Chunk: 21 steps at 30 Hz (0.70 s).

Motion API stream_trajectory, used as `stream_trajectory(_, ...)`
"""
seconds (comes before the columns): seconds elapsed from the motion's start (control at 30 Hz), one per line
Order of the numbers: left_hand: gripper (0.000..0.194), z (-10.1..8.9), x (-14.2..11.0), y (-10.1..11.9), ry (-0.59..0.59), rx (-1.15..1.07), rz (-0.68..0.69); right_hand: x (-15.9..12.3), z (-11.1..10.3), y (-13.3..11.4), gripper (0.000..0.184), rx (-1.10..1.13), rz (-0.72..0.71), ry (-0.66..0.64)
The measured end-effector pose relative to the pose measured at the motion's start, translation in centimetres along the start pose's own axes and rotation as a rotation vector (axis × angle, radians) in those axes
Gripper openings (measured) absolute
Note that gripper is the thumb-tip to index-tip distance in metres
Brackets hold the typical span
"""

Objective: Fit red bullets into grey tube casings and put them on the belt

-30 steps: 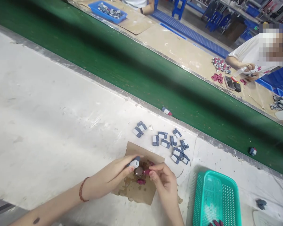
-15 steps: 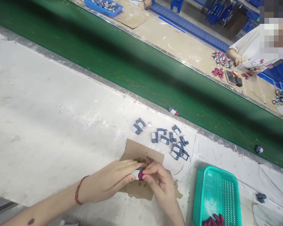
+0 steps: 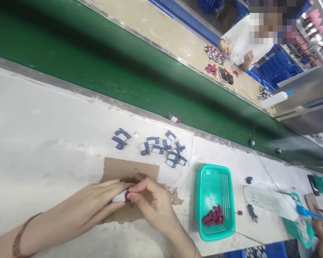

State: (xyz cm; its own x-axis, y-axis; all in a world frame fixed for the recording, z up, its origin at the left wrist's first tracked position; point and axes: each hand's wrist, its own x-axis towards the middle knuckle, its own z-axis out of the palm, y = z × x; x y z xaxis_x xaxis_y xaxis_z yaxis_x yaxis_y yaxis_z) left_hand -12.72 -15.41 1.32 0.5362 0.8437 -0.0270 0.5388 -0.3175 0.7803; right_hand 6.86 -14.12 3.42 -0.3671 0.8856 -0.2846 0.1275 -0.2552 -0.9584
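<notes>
The left hand (image 3: 103,199) has its grip clamped on a blue-and-white piece (image 3: 120,197) over cardboard (image 3: 115,168); the right hand (image 3: 153,202) pinches a red part (image 3: 127,195) against its end, whether seated cannot be told. Beyond, loose pieces (image 3: 158,149) on the worktop (image 3: 48,136) show no red and look undone; a red-ended piece (image 3: 173,118) lies on the green belt (image 3: 123,71). Farther right, a basket (image 3: 212,188) holds more red parts (image 3: 214,216).

The left hand (image 3: 101,197) and right hand (image 3: 161,208) pinch close together.
</notes>
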Motion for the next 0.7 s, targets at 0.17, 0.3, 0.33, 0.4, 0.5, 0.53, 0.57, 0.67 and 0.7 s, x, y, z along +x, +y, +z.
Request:
stream_trajectory(0.17, 0.031, 0.8, 1.1, 0.2, -0.059, 0.026, 0.095, -1.8, -1.0, -1.0, 0.015, -0.113, -0.041, 0.066)
stream_trajectory(0.3, 0.034, -1.0, 4.1, 0.0, -0.009, 0.071, 0.116, -6.2, -5.9, -1.1, 0.018, -0.433, -0.088, 0.277)
stream_trajectory(0.33, 0.036, -1.9, 5.3, -0.4, -0.004, 0.086, 0.084, -7.6, -7.7, -0.9, 0.020, -0.562, -0.052, 0.413)
stream_trajectory(0.4, 0.043, -4.0, 8.1, -1.9, 0.033, 0.129, -0.008, -10.3, -11.2, -0.1, 0.021, -0.853, 0.065, 0.585)
stream_trajectory(0.5, 0.054, -6.5, 12.5, -4.9, 0.273, 0.208, -0.117, -12.9, -15.2, 1.7, 0.023, -1.181, 0.298, 0.623)
stream_trajectory(0.53, 0.051, -7.0, 13.8, -5.8, 0.318, 0.212, -0.120, -13.4, -15.9, 2.4, 0.024, -1.219, 0.351, 0.590)
stream_trajectory(0.57, 0.045, -7.4, 14.9, -6.5, 0.353, 0.219, -0.123, -13.6, -16.4, 2.9, 0.024, -1.238, 0.387, 0.560)
stream_trajectory(0.67, 0.036, -7.7, 17.1, -7.0, 0.367, 0.244, -0.114, -13.7, -16.7, 4.0, 0.020, -1.230, 0.395, 0.552)
stream_trajectory(0.7, 0.038, -7.6, 17.4, -6.7, 0.360, 0.250, -0.103, -13.6, -16.7, 4.2, 0.018, -1.210, 0.383, 0.572)
